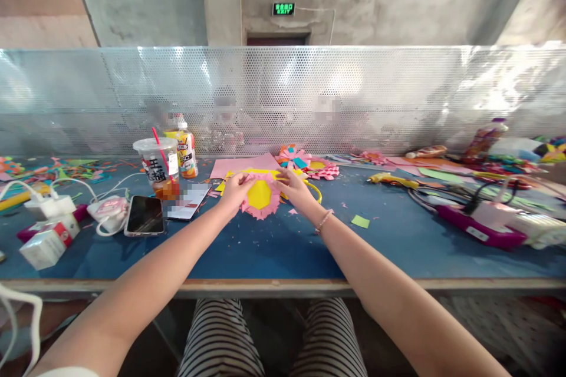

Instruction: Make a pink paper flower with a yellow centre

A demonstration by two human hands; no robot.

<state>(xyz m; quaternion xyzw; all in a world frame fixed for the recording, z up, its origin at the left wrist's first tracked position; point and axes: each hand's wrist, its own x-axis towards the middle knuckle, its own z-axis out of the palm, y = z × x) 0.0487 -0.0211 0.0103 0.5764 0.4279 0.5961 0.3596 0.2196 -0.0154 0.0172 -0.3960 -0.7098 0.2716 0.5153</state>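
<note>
A pink paper flower (259, 195) with a yellow centre is held up near the middle of the blue table. My left hand (237, 189) pinches its upper left edge. My right hand (293, 186) is at its upper right edge, with fingers bent against the paper. Yellow paper (227, 177) and a pink sheet (243, 164) lie behind the flower. Other paper flowers (293, 156) rest just beyond my right hand.
On the left are a cup with a red straw (158, 168), a bottle (186, 150), a phone (145, 215) and a white box (48, 242). A purple power strip (480, 227) with cables and paper scraps lies right. A perforated metal screen (274, 100) stands behind.
</note>
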